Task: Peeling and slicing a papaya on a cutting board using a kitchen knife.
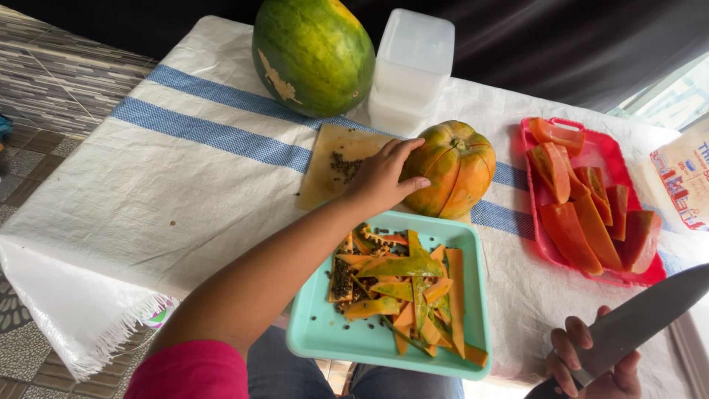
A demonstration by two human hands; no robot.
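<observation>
The left hand [382, 177] has its grip spread wide over the left flank of a ripe orange-green papaya [452, 168], palm and fingers cupped on the skin, which looks like a way to keep the round fruit from rolling. The papaya sits on the far right part of a pale cutting board [332, 164] sprinkled with dark seeds, at the middle of the desk [148, 192]. The right hand [594, 366], at the near right edge, is closed around the handle of a large knife [642, 314], blade angled up and to the right, well apart from the fruit.

Just near of the papaya a mint-green tray [317, 332] holds strips of peel and seeds, seemingly kept as a scrap bin close to the board. To the right a red tray [613, 159] carries peeled orange slices. Far behind stand a large green papaya [314, 52] and stacked translucent plastic containers [410, 66], on a white cloth with blue stripes.
</observation>
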